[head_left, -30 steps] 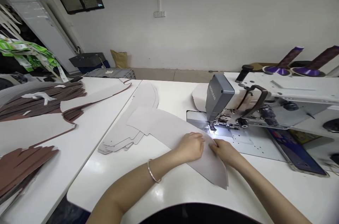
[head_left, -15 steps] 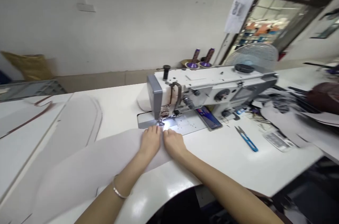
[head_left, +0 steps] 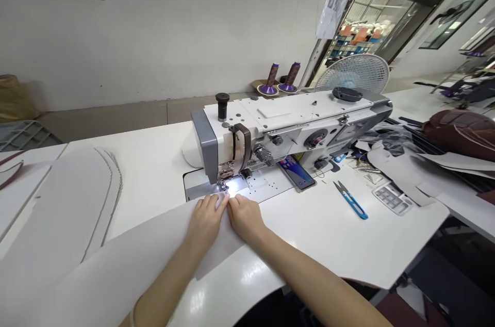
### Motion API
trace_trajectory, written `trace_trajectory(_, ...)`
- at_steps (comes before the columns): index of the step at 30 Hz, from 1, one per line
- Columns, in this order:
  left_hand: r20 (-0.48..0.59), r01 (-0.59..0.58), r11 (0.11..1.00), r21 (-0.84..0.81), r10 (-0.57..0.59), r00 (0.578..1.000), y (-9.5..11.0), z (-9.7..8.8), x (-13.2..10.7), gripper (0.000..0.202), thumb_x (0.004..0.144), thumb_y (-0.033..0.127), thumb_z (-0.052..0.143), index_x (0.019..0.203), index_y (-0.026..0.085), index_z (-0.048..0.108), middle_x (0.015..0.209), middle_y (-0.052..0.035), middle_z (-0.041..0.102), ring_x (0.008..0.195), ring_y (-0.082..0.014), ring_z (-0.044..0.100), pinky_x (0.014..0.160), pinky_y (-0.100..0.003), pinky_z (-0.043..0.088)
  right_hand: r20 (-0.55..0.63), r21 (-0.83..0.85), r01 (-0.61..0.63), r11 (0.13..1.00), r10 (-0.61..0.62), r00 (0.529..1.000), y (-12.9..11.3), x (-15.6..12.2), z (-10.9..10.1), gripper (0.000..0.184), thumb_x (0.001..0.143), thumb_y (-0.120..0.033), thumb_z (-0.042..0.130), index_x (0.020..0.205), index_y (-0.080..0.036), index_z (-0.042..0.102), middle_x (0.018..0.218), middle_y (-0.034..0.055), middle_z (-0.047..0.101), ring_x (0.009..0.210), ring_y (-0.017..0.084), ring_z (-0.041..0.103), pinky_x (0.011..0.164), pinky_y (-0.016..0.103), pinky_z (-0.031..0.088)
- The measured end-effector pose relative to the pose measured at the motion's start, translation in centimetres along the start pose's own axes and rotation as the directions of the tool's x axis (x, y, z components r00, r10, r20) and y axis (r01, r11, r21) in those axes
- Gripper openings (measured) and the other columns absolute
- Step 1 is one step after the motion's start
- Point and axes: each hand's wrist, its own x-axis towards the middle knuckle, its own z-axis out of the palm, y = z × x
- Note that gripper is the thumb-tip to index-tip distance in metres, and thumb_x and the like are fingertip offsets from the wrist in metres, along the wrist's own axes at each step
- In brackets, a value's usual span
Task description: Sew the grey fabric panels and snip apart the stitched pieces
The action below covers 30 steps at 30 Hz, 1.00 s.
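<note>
A large pale grey sheet of stiff material (head_left: 127,260) curves across the table and under both forearms, with its far edge at the sewing machine's presser foot (head_left: 223,186). My left hand (head_left: 204,222) lies on the sheet just short of the foot, fingers gathered on its edge. My right hand (head_left: 245,217) sits beside it, holding the same edge. Both hands are close together, and the needle is hard to make out in the bright lamp light.
The white table (head_left: 320,234) holds the sewing machine (head_left: 294,120), a phone (head_left: 297,172) and blue thread snips (head_left: 351,200). Stacked pale cut pieces (head_left: 73,198) lie at left. Brown material (head_left: 460,133) and pale scraps (head_left: 394,169) lie at right. Thread cones (head_left: 273,79) stand behind.
The view has swung right, bringing the whole machine, snips and fan into sight. Both hands stay on the sheet near the presser foot, and the sheet's edge now lies closer to it.
</note>
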Motion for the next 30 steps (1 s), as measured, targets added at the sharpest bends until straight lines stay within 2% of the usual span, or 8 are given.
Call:
trace_trajectory(10, -0.052, -0.055, 0.997, -0.057, 0.053, 0.997, -0.1, 0.8, 0.2, 0.034, 0.088, 0.006, 0.037, 0.116, 0.011, 0.057, 0.116, -0.0108, 0.062, 0.098, -0.0236, 0.053, 0.079, -0.036, 0.041, 0.099, -0.013, 0.001, 1.000, 0.000, 0.995, -0.3, 0.0, -0.5, 0.013, 0.087, -0.009, 0.044, 0.081, -0.017, 0.053, 0.073, 0.0031, 0.053, 0.063, 0.016, 0.045, 0.049, 0.029, 0.017)
trace_trajectory(16, -0.016, 0.043, 0.995, -0.091, -0.044, 0.999, 0.3, 0.7, 0.1, 0.034, 0.090, 0.010, 0.038, 0.116, 0.016, 0.058, 0.119, -0.0099, 0.059, 0.100, -0.0240, 0.052, 0.080, -0.037, 0.043, 0.168, -0.035, 0.008, 0.999, -0.002, 0.986, -0.5, 0.0, -0.7, 0.015, 0.091, -0.011, 0.041, 0.087, -0.016, 0.055, 0.078, 0.0047, 0.053, 0.067, 0.017, 0.048, 0.050, 0.028, 0.026)
trace_trajectory(19, 0.028, 0.103, 0.991, -0.089, -0.101, 0.994, 0.4, 0.8, 0.1, 0.035, 0.091, 0.013, 0.037, 0.120, 0.020, 0.056, 0.122, -0.0107, 0.056, 0.101, -0.0238, 0.051, 0.082, -0.038, 0.045, 0.187, -0.067, 0.092, 0.993, -0.078, 0.979, -0.6, 0.1, -1.1, 0.017, 0.090, -0.009, 0.041, 0.099, -0.012, 0.055, 0.082, 0.0069, 0.055, 0.072, 0.019, 0.050, 0.052, 0.028, 0.033)
trace_trajectory(23, 0.065, 0.113, 0.991, -0.074, -0.108, 0.992, -0.2, 1.1, 0.9, 0.033, 0.090, 0.015, 0.042, 0.120, 0.018, 0.056, 0.123, -0.0126, 0.054, 0.107, -0.0234, 0.050, 0.088, -0.037, 0.046, 0.212, -0.131, 0.255, 0.958, -0.224, 0.951, -0.6, 1.0, -1.9, 0.030, 0.087, -0.005, 0.042, 0.115, -0.004, 0.050, 0.085, 0.0113, 0.056, 0.077, 0.022, 0.051, 0.054, 0.030, 0.040)
trace_trajectory(30, 0.007, 0.080, 0.993, -0.084, -0.080, 0.997, -1.0, 1.7, 2.1, 0.029, 0.089, 0.015, 0.045, 0.114, 0.016, 0.059, 0.113, -0.0123, 0.058, 0.105, -0.0233, 0.051, 0.089, -0.038, 0.047, 0.179, -0.176, 0.258, 0.950, -0.227, 0.957, -0.6, 2.0, -1.4, 0.030, 0.087, -0.003, 0.040, 0.115, 0.000, 0.050, 0.085, 0.0138, 0.056, 0.077, 0.023, 0.052, 0.056, 0.031, 0.044)
